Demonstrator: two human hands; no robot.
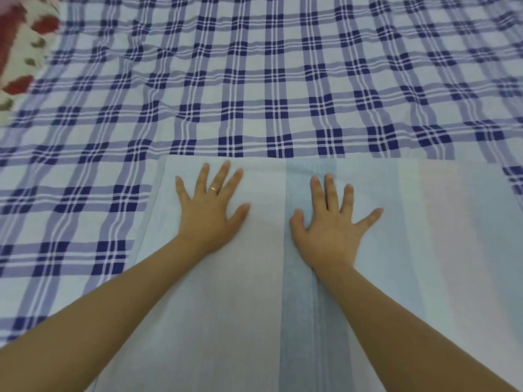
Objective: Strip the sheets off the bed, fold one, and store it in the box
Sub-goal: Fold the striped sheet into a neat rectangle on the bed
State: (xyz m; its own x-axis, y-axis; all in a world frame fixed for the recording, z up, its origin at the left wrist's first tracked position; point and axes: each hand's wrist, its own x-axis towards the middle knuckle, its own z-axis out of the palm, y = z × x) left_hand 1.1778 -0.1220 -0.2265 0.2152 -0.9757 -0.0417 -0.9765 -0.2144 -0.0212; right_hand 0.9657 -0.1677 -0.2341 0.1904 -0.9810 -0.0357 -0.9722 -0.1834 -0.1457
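At ten o'clock a red-flowered cloth [19, 52] is blurred and cut by the left edge. The pale striped sheet [240, 306] runs out of view at six o'clock.

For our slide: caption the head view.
The left hand and right hand press flat on pale striped sheet over checked sheet.

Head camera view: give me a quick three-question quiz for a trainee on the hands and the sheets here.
1. True or false: the left hand and the right hand both lie flat, fingers spread, on the pale striped sheet.
2. The pale striped sheet lies on top of: A) a bare mattress, B) the blue checked sheet, C) a box.
3. Fill in: the ring is worn on the ___ hand.

Key: 1 true; 2 B; 3 left.
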